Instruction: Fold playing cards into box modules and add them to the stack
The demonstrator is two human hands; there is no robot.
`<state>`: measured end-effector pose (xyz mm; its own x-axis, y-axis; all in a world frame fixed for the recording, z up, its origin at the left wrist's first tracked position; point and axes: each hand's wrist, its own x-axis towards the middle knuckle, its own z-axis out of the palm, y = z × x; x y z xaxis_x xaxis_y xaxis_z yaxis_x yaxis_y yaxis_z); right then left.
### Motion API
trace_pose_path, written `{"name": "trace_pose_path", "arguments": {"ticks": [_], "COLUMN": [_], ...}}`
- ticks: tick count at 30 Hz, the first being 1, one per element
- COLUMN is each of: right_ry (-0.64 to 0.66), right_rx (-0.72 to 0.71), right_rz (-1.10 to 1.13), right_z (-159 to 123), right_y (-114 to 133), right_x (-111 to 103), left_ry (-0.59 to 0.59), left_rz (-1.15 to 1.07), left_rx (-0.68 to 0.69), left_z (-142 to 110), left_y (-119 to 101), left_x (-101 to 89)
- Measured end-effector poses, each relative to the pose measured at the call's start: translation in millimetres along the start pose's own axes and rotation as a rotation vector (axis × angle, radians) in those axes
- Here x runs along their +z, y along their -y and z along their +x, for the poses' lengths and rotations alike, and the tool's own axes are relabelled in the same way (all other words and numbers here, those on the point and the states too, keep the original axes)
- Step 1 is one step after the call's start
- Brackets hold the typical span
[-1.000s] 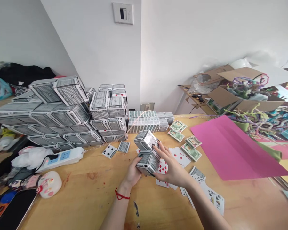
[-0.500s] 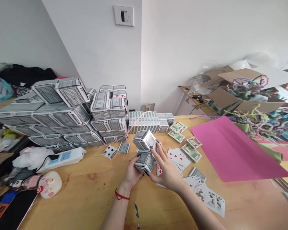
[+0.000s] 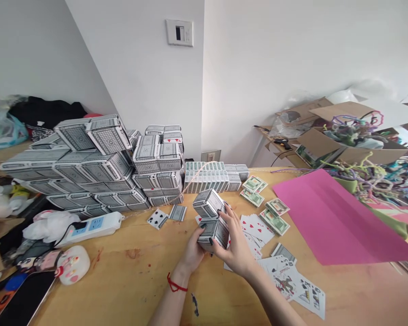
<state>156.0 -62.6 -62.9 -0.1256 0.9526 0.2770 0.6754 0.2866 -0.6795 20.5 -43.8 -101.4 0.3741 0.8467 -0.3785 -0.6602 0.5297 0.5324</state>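
Observation:
Between my two hands is a pair of joined boxes folded from playing cards (image 3: pixel 209 204), one above the other, tilted over the table. My left hand (image 3: pixel 193 249) grips the lower box from the left, thumb on its top. My right hand (image 3: pixel 236 244) closes round the right side, fingers on the upper box and thumb on the lower one. Loose playing cards (image 3: pixel 256 228) lie face up beneath and beside my right hand, more (image 3: pixel 285 283) under my right forearm. Two cards (image 3: pixel 157 218) lie left of the boxes.
Stacked card boxes (image 3: pixel 98 167) rise at the back left, with a row of green-patterned card blocks (image 3: pixel 206 176) beside them. Small green note bundles (image 3: pixel 274 222) and a pink sheet (image 3: pixel 336 222) lie right. A power strip (image 3: pixel 93 228) and phone (image 3: pixel 27 296) are left; a cardboard box (image 3: pixel 360 154) stands back right.
My right hand has shifted slightly on the boxes, its thumb moving up onto the lower box's side. The whole view has drifted a little; both hands keep hold.

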Motion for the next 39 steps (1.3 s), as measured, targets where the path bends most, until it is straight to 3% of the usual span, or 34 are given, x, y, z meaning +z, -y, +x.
{"name": "trace_pose_path", "arguments": {"ticks": [11,23,39], "right_ry": [0.108,0.081,-0.044], "right_rx": [-0.126,-0.083,-0.326], "right_rz": [-0.055,-0.024,-0.035], "right_z": [-4.9,-6.9,-8.4], "right_y": [-14.0,-8.0,-1.1], "right_x": [2.7,1.3,5.7], "left_ry": [0.038,0.032,-0.021], "left_rz": [-0.025,-0.020,-0.030], "left_rx": [-0.028,-0.022,-0.010], "left_z": [0.9,-0.4,0.9], "left_y": [-0.3,3.1,-3.1], "left_x": [4.6,0.1,1.3]}}
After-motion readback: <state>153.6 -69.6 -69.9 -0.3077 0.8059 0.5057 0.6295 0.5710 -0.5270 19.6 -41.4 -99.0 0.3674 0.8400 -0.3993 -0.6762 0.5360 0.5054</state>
